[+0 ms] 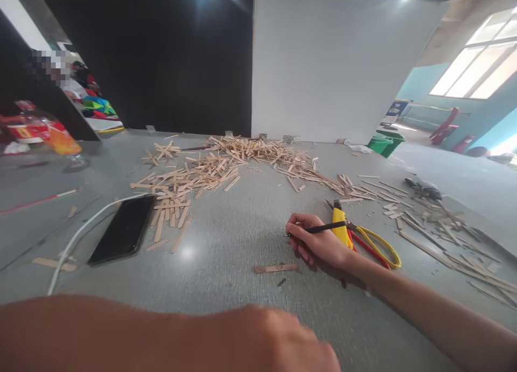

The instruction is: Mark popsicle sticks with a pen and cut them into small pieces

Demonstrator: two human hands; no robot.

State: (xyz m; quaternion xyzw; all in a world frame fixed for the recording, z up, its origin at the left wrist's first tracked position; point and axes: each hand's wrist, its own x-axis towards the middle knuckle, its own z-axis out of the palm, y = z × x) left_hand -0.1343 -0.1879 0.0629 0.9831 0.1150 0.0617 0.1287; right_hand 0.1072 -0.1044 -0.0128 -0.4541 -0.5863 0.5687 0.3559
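Observation:
My right hand (309,237) rests on the grey table, fingers closed around a slim black pencil (325,227) whose tip points down and left. Just below and left of it lies a flat wooden stick (276,268) with dark marks drawn on it. A small dark scrap (281,281) sits under that stick. Across the bottom edge reaches my left hand (291,342), close to the camera and smeared; its fingers cannot be made out. Beside my right wrist are a yellow-handled cutter (341,226) and pliers or snips with red and yellow handles (379,245).
Wooden sticks (218,170) lie heaped along the back, with more strips and pieces (448,232) at right. A phone (123,229) with a white cable is at left, near a red pencil (40,201) and a bottle (60,140). Black and white panels (323,65) stand behind.

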